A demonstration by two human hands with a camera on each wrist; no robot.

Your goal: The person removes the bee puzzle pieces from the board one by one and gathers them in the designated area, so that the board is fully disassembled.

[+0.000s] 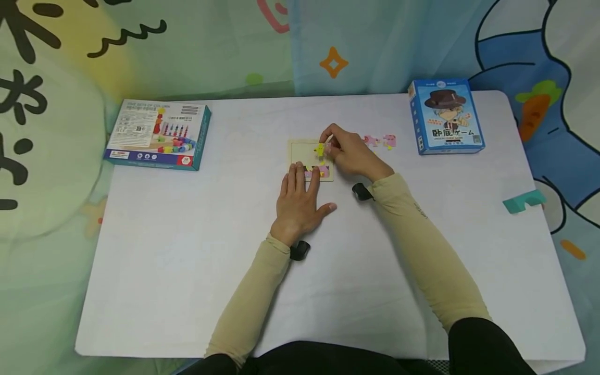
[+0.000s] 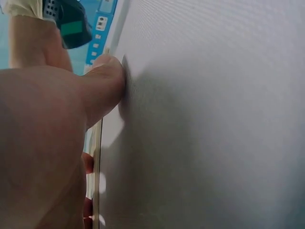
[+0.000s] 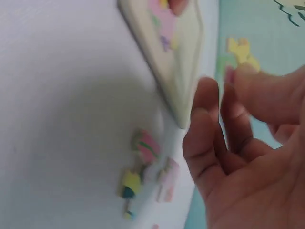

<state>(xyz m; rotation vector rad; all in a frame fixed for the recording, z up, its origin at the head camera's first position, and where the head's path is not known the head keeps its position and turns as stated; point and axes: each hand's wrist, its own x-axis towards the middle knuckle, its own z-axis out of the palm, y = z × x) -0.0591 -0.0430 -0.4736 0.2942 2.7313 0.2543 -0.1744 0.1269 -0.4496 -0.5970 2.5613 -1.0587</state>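
Observation:
My right hand (image 1: pixel 349 151) pinches a small yellow puzzle piece (image 3: pixel 242 50) between thumb and index finger, above the puzzle tray. Flat on the lower part of that pale wooden tray (image 1: pixel 296 147) rest the straight fingers of my left hand (image 1: pixel 300 203), with the thumb spread to the side. Pink and yellow pieces (image 1: pixel 322 171) fill part of the tray's lower edge, partly covered by the left fingers. In the right wrist view, several loose puzzle pieces (image 3: pixel 147 146) lie on the white surface beside the tray.
Two more pink pieces (image 1: pixel 389 140) lie right of the tray. A blue game box (image 1: pixel 447 117) stands at the back right, and a toy box (image 1: pixel 157 135) lies at the back left. Near the right edge of the white table (image 1: pixel 187 250) sits a teal object (image 1: pixel 524 201).

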